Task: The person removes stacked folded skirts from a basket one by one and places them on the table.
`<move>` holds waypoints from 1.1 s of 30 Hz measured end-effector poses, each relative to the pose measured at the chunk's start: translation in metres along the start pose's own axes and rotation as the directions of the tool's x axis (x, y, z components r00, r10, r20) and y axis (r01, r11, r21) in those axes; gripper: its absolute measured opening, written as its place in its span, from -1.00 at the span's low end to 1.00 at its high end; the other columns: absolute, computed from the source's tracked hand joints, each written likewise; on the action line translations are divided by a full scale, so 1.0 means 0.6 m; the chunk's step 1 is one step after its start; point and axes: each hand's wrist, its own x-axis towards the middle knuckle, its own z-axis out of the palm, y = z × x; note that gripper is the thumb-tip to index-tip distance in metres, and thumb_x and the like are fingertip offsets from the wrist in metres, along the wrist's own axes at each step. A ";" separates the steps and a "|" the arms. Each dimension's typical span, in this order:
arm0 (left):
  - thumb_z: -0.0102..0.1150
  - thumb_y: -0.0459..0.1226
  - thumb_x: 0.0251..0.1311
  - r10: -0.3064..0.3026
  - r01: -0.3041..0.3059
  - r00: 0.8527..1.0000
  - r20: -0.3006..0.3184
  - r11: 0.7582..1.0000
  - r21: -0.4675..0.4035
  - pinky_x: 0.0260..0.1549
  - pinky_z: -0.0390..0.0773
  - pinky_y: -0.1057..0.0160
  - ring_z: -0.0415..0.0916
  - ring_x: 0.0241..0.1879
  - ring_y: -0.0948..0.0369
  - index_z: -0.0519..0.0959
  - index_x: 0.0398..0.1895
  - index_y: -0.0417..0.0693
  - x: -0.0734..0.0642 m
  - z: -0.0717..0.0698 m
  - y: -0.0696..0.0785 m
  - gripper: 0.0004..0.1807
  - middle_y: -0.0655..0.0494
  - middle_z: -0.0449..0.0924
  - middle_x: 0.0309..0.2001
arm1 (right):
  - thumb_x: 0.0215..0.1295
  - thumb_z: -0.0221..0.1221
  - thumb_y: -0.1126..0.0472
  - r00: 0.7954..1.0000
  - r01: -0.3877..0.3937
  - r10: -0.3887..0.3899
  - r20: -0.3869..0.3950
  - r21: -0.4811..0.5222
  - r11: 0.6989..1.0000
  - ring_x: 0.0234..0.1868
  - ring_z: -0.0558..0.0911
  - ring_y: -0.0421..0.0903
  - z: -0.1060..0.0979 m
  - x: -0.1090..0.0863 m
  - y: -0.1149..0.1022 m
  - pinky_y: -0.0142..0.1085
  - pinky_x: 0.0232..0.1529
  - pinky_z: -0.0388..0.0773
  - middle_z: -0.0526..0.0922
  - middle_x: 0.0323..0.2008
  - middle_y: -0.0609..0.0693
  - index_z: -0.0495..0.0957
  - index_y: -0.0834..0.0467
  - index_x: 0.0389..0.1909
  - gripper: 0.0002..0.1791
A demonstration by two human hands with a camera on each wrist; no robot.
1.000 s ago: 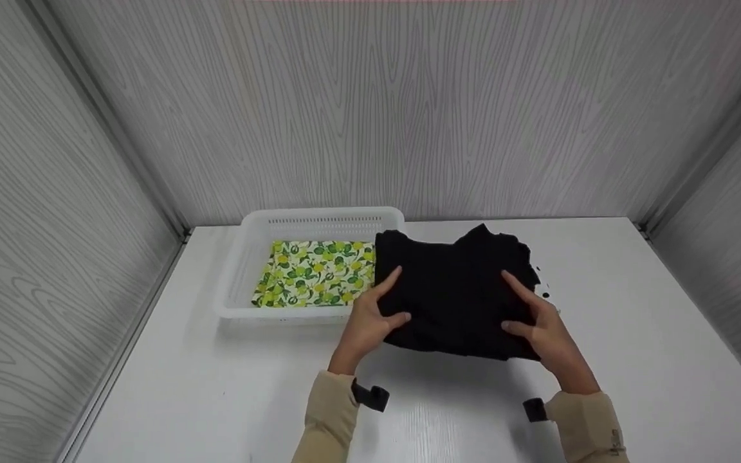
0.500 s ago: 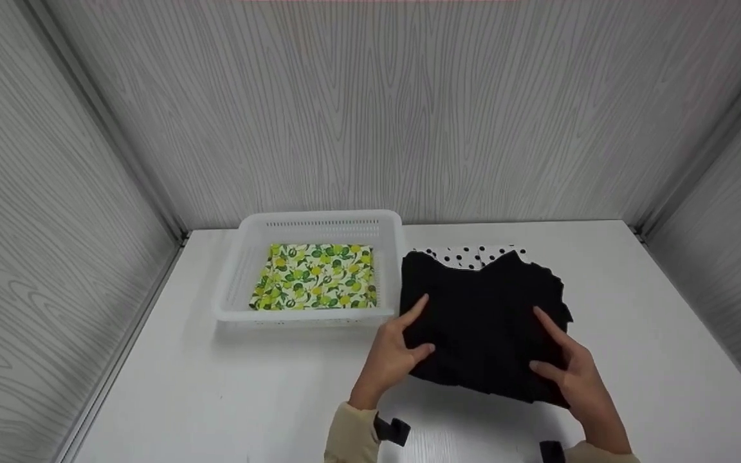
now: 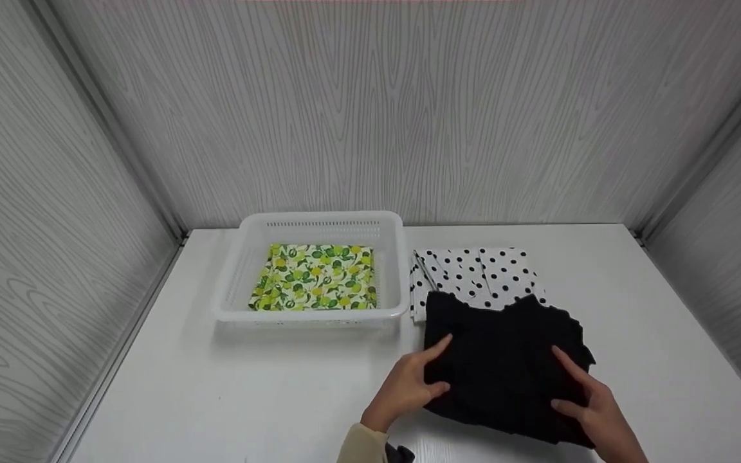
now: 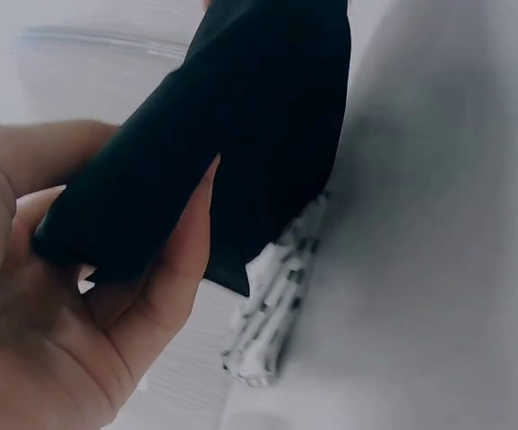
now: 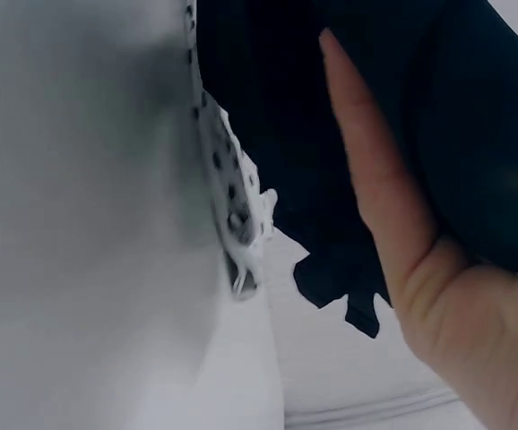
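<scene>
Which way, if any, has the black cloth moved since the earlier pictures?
Yes: relative to the white basket, the black cloth moved right and toward the head view's bottom edge.

We are finding the white, rectangular, perforated plastic basket [image 3: 309,315] sitting toward the back left of the flat white tabletop [image 3: 267,399], with the yellow-and-green, fruit-print folded cloth [image 3: 322,276] lying inside it. Just to the basket's right, the white, black-dotted folded cloth [image 3: 505,270] is lying on the tabletop. In front, we are seeing the black, ragged-edged fabric [image 3: 505,373] hiding the dotted cloth's near edge; whether they are touching, we are not managing to tell. The left grip [image 3: 408,384] is flanking the fabric's left side, the right grip [image 3: 602,413] its right. Behind everything, the upright grey wood-grain panel [image 3: 370,109] is standing.
</scene>
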 end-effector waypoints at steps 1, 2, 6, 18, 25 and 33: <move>0.33 -0.53 0.11 -0.026 0.026 1.000 0.016 1.000 -0.010 0.30 0.38 0.12 0.39 0.26 0.23 0.31 0.53 -0.01 -0.001 0.004 -0.006 -0.14 0.07 0.35 0.44 | 0.12 0.20 0.61 1.000 -0.021 0.021 0.009 -0.016 1.000 0.57 -0.16 0.21 0.000 0.001 0.006 -0.12 0.51 -0.02 -0.10 0.60 0.18 0.01 0.19 0.61 0.02; 0.33 -0.53 0.11 -0.053 0.053 0.998 0.031 0.998 -0.018 0.32 0.35 0.09 0.35 0.31 0.21 0.32 0.53 -0.01 -0.003 0.007 -0.012 -0.14 0.10 0.34 0.45 | 0.12 0.20 0.61 0.999 -0.041 0.042 0.018 -0.032 0.999 0.57 -0.17 0.24 0.001 0.002 0.010 0.03 0.51 -0.08 -0.10 0.60 0.21 0.01 0.20 0.61 0.02; 0.32 -0.53 0.11 -0.141 0.142 0.988 0.063 0.990 -0.012 0.36 0.29 0.01 0.25 0.40 0.11 0.32 0.52 -0.04 -0.010 0.020 -0.032 -0.15 0.05 0.34 0.45 | 0.12 0.21 0.59 0.994 -0.099 0.103 0.048 -0.069 0.993 0.55 -0.19 0.36 0.007 0.005 0.028 0.24 0.46 -0.15 -0.13 0.58 0.32 0.00 0.25 0.60 0.01; 0.33 -0.49 0.15 -0.217 0.216 0.974 0.060 0.976 0.035 0.36 0.28 -0.08 0.22 0.44 -0.10 0.27 0.53 -0.14 0.023 0.012 -0.060 -0.16 -0.19 0.31 0.44 | 0.13 0.14 0.61 0.986 -0.144 0.147 0.074 -0.051 0.988 0.54 -0.27 0.38 0.012 0.055 0.043 0.27 0.46 -0.24 -0.20 0.56 0.41 0.00 0.28 0.59 -0.03; 0.35 -0.47 0.14 -0.250 0.248 0.968 0.032 0.967 0.056 0.37 0.26 -0.05 0.19 0.45 -0.11 0.28 0.53 -0.15 0.059 -0.002 -0.079 -0.16 -0.19 0.30 0.45 | 0.20 0.13 0.56 0.984 -0.125 0.133 0.115 -0.079 0.989 0.53 -0.30 0.40 0.008 0.098 0.038 0.28 0.45 -0.25 -0.25 0.56 0.43 -0.02 0.26 0.60 -0.06; 0.39 -0.45 0.12 -0.299 0.293 0.953 0.057 0.952 0.088 0.39 0.25 -0.01 0.18 0.46 -0.08 0.31 0.53 -0.04 0.095 -0.006 -0.086 -0.15 -0.15 0.30 0.46 | 0.19 0.10 0.57 0.984 -0.154 0.157 0.086 -0.042 0.987 0.54 -0.37 0.36 0.009 0.106 0.037 0.26 0.46 -0.30 -0.29 0.57 0.39 -0.07 0.24 0.61 -0.04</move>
